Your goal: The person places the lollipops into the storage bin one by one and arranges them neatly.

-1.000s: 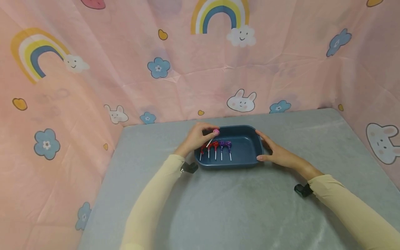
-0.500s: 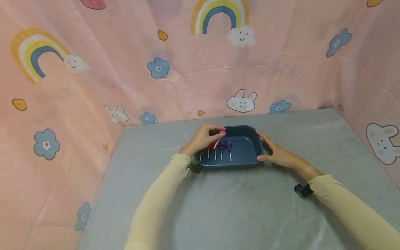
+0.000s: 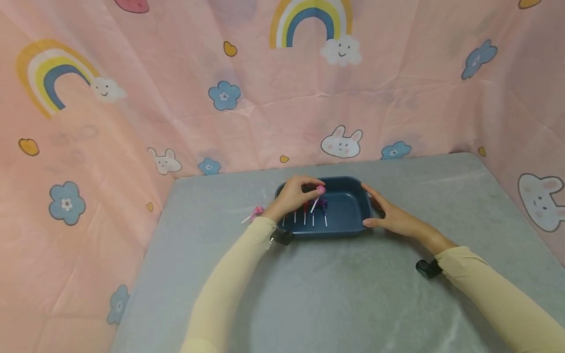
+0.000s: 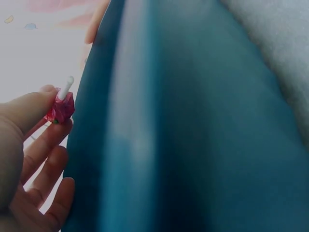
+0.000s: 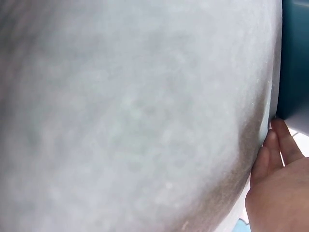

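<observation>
My left hand [image 3: 293,195] pinches a pink-wrapped lollipop [image 3: 321,189] by its head between thumb and fingers, over the dark blue rectangular dish [image 3: 348,210]. The white stick slants down toward me in the head view. Inside the dish, purple lollipops [image 3: 325,210] and red lollipops [image 3: 305,215] lie in a row, sticks toward me; the hand covers part of the row. In the left wrist view the lollipop's pink wrapper [image 4: 60,108] shows at the fingertips. My right hand [image 3: 393,215] holds the dish's right end, thumb at the near corner and fingers at the far one.
Pink lollipops [image 3: 258,212] lie on the grey cloth-covered table [image 3: 335,294] left of the dish, partly behind my left wrist. A pink patterned curtain [image 3: 273,108] rises along the table's back and sides.
My left hand has moved to the right over the dish with the pink lollipop, uncovering pink lollipops on the table at left. The right hand and the dish have stayed put.
</observation>
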{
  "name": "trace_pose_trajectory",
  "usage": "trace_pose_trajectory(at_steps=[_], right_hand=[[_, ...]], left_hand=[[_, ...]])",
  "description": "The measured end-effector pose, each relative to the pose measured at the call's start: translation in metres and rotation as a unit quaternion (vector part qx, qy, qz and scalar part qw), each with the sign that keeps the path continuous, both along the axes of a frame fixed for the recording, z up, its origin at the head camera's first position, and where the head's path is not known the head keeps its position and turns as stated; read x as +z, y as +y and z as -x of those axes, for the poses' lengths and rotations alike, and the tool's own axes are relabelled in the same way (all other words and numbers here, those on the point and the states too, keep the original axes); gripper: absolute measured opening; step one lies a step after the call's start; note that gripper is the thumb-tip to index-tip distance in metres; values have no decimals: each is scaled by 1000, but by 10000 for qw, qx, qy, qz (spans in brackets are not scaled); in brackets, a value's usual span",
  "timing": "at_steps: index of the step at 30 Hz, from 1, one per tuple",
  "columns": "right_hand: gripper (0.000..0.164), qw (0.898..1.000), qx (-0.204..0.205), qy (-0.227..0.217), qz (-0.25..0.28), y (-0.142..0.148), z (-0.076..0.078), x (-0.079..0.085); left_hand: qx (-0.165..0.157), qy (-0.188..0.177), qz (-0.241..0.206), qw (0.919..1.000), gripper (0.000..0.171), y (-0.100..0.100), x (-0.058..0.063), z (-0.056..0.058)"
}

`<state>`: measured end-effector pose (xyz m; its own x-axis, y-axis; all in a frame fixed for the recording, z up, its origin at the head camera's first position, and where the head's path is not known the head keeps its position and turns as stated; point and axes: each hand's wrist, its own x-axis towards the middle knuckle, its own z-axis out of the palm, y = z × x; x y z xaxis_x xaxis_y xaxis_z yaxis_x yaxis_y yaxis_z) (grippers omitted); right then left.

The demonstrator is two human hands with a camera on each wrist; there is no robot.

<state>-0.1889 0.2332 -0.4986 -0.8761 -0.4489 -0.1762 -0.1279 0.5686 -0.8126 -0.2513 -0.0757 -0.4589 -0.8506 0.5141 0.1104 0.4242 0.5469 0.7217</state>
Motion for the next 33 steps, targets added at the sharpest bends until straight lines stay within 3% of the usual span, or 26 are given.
trace_pose_trajectory(at_steps=[17,33], right_hand=[[102,10000,-26,-27,9,0,1,-2],[102,10000,-60,20,-32,-1,2,-2]], left_hand=[[285,119,194,9993,29,18,-10,-3],[615,64,-20,9981,26,32,-17,-7]])
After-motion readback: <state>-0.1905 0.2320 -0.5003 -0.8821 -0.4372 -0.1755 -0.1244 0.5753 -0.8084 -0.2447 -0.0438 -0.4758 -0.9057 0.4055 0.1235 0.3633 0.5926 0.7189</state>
